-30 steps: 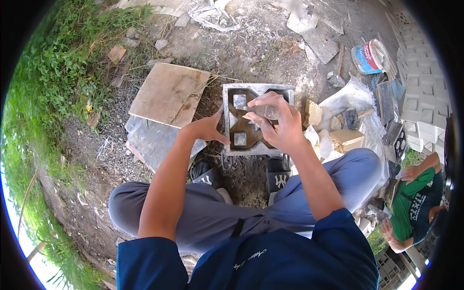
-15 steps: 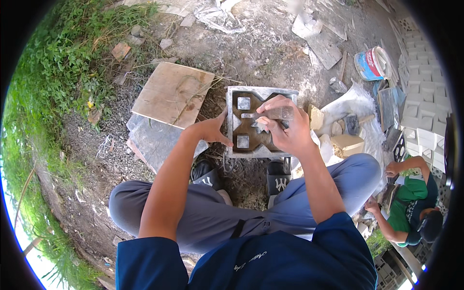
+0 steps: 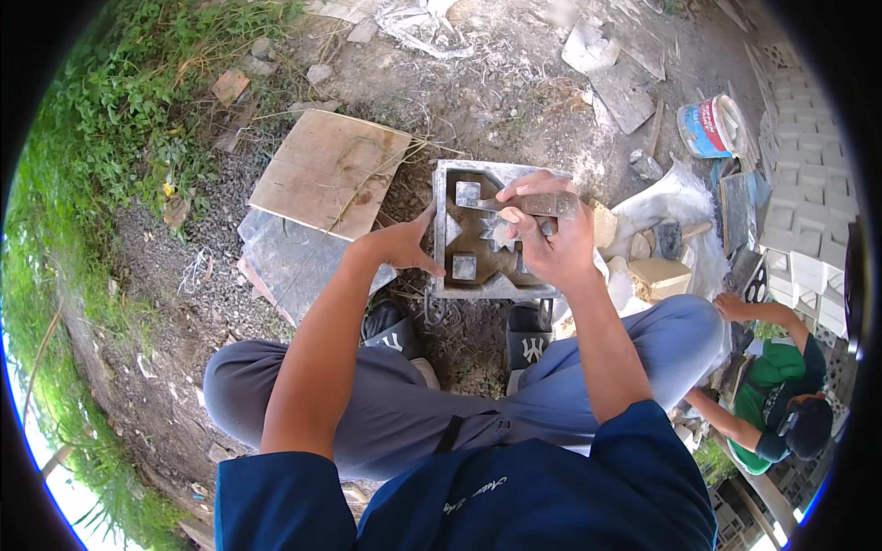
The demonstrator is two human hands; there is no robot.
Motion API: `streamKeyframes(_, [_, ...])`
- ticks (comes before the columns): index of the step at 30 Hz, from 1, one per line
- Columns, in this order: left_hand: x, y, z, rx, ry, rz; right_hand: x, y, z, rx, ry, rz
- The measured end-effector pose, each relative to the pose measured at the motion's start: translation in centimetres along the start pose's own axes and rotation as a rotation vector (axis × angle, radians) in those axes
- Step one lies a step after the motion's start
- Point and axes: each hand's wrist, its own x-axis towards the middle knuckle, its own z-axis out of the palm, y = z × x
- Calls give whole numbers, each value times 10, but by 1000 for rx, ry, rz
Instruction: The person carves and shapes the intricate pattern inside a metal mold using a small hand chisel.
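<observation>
A grey metal mould [image 3: 501, 292] with raised square posts, a star-shaped centre and pointed side pieces lies in front of my feet. Brown residue covers its floor. My left hand [image 3: 409, 246] grips the mould's left wall, thumb near the lower left corner and fingers farther up. In my right hand [image 3: 556, 243] is a small flat-tipped hand tool [image 3: 548, 204] with a dark handle; its exact kind is unclear. Its tip points left, just below the upper left square post. My right fingers are closed round the handle and hide part of the mould's right half.
Left of the mould lies a wooden board [image 3: 329, 174] on grey slabs [image 3: 299, 271]. To the right are a white sack [image 3: 657, 202], stone pieces [image 3: 660, 275] and a paint bucket [image 3: 712, 127]. Another person [image 3: 776, 390] works at the right, near stacked pale blocks [image 3: 808, 184].
My right hand has shifted the tool slightly up and right inside the mould, uncovering more of the star. My left hand stays at the wall. The other person's arms have moved.
</observation>
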Motion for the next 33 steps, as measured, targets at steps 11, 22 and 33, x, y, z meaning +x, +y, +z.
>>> streamKeyframes(11, [2, -5, 1, 28, 7, 14, -2, 13, 14, -209, -154, 24])
streamKeyframes(22, [-2, -2, -3, 59, 39, 42, -5, 18, 10, -292, -187, 27])
streamKeyframes(33, [-13, 18, -6, 21, -32, -34, -7, 2, 6, -213, -152, 77])
